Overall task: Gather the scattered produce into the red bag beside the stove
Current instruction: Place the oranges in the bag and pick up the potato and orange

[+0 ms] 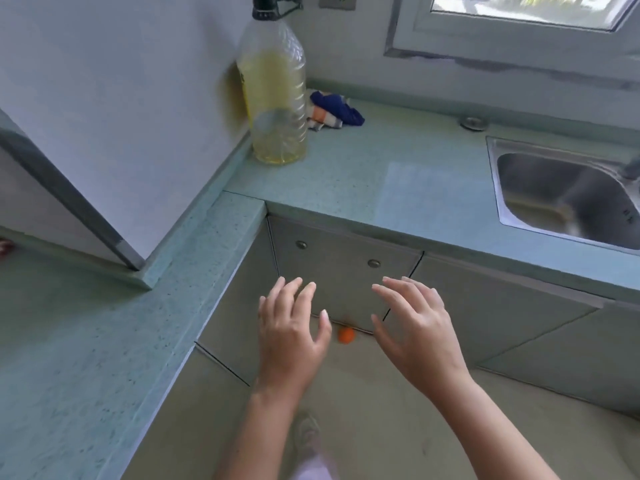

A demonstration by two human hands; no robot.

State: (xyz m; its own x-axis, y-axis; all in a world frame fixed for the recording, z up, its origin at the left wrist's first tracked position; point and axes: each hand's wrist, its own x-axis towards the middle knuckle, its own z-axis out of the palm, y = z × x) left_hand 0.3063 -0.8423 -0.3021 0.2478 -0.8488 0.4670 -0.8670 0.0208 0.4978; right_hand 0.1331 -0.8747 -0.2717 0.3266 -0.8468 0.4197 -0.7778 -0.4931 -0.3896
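Countertop [346, 174]: pale green, finely speckled. Oil bottle [273, 98]: clear, yellow liquid, black cap. Cloth [334, 110]: dark blue with orange and white stripes. Sink [568, 195]: silver steel. Small round fruit [346, 335] on floor: orange.

Open floor [398, 393] is lying below, with a small orange fruit [346, 335] sitting against the cabinet base [346, 271], nothing blocking it from above. The desk [346, 174] corner is wrapping around left and ahead. On top, an oil bottle [277, 105] and a crumpled cloth [334, 110] are crowding the back corner; the sink [568, 195] is taking the right.
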